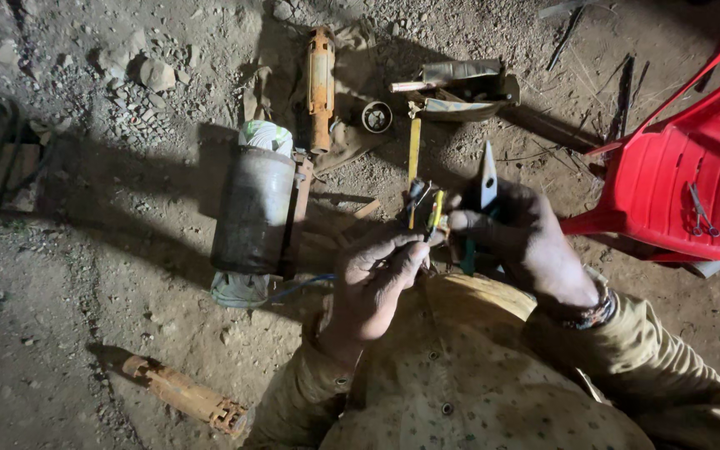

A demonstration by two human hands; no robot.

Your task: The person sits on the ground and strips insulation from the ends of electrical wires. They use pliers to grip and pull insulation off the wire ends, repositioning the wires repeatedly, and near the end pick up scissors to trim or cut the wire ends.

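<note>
Left of the grey metal cylinder (253, 208), a rusty orange part (183, 393) is lying on the dirt floor (85, 275). Right of it, the left hand (372, 283) is pinching thin wires (435, 212); the right hand (514, 237) is gripping a pale-bladed tool (487, 177). In this gloom the blade could be slipping toward fingers

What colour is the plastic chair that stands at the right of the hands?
The plastic chair is bright red; the head view shows it.
</note>
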